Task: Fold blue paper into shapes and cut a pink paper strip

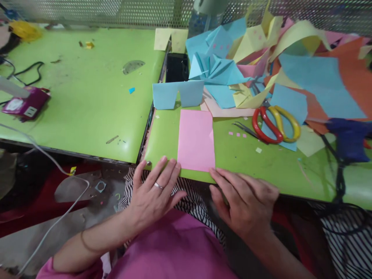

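Note:
A pink sheet of paper (pixel 196 140) lies flat near the front edge of the green table. My left hand (pixel 157 188), with a ring on one finger, rests at the table edge, its fingers spread and its fingertips at the sheet's lower left corner. At the lower right corner are the fingertips of my right hand (pixel 245 197), its fingers stretched out and the thumb apart. Just behind the sheet stands a folded light blue paper (pixel 165 95) with a notch cut in its lower edge. Several tiny pink squares (pixel 238 135) lie to the right.
Red and yellow scissors (pixel 267 130) and tweezers (pixel 245 128) lie to the right. Behind them is a heap of coloured papers (pixel 316 77). A black phone (pixel 177 68) and a notched yellow paper (pixel 178 40) sit at the back. A gap (pixel 147 130) splits the table.

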{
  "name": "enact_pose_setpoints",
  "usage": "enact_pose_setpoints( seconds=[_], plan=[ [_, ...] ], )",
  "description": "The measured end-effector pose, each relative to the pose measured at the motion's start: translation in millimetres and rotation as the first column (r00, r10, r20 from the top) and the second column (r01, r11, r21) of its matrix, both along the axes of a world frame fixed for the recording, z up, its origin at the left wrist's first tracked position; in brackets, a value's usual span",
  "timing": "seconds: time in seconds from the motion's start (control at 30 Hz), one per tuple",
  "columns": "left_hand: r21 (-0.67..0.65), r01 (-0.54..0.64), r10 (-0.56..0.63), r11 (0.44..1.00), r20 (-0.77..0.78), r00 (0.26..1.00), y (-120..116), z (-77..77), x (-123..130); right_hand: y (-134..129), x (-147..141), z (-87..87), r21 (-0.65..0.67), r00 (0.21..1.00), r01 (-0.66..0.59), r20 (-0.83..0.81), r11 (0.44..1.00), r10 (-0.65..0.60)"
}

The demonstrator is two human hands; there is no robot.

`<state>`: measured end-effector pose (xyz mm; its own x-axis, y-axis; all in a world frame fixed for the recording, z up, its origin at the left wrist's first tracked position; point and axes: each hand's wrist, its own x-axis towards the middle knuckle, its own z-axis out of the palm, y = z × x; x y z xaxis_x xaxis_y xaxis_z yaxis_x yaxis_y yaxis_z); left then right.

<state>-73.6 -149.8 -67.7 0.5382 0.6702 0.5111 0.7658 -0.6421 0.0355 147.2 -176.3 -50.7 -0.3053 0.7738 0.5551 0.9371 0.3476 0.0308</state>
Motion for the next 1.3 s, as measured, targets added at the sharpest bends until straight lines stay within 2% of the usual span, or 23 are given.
enact_pose_setpoints(
  seconds=[0.17, 0.27, 0.37, 0.43, 0.73, 0.83, 0.9, 1.0, 1.07, 1.17, 1.3],
  plan=[
    [0.005, -0.014, 0.014, 1.000, -0.002, 1.000, 0, 4.8, -5, -1, 3, -0.8, -0.019, 0.999, 0.038, 0.027, 0.999, -0.038],
    [0.004, 0.004, -0.003, 1.000, -0.023, 1.000, -2, 5.8, 11, 2, 0, 0.4, -0.025, 0.998, 0.040, 0.043, 0.999, -0.039],
    [0.024, 0.076, -0.073, 0.997, -0.117, 0.990, -1, 4.8, 29, 4, 1, 1.7, 0.011, 0.999, 0.011, 0.050, 1.000, -0.011],
    [0.018, 0.082, -0.078, 0.996, -0.158, 0.984, 0, 4.2, 32, 6, 4, 2.1, 0.013, 0.998, 0.002, 0.062, 1.000, -0.002],
    [-0.030, -0.022, 0.021, 0.999, -0.044, 0.999, 5, 5.5, -15, 10, 2, -2.4, 0.081, 1.000, -0.026, -0.001, 0.996, 0.026],
    [-0.036, -0.072, 0.072, 0.997, -0.004, 0.997, 10, 6.1, -21, 7, 7, -1.7, 0.063, 0.997, -0.063, -0.031, 0.996, 0.065],
    [-0.026, -0.049, 0.049, 0.998, 0.021, 0.999, 13, 8.2, -18, 4, 15, 3.6, 0.040, 0.991, -0.111, -0.064, 0.993, 0.114],
    [-0.016, 0.067, -0.066, 0.998, 0.057, 0.996, 16, 12.9, -8, 0, 41, 18.2, 0.061, 0.994, -0.098, -0.046, 0.993, 0.101],
    [-0.024, 0.123, -0.121, 0.992, 0.076, 0.990, 17, 15.3, -1, 0, 71, 29.2, 0.099, 0.999, 0.021, 0.024, 0.995, -0.024],
    [-0.047, 0.148, -0.144, 0.988, 0.086, 0.986, 18, 15.8, 3, 6, 134, 43.5, 0.109, 0.960, 0.258, 0.086, 0.960, -0.267],
    [-0.073, 0.134, -0.129, 0.988, 0.069, 0.989, 19, 12.0, 3, 19, 213, 57.1, 0.090, 0.907, 0.394, 0.122, 0.915, -0.402]
  ],
)
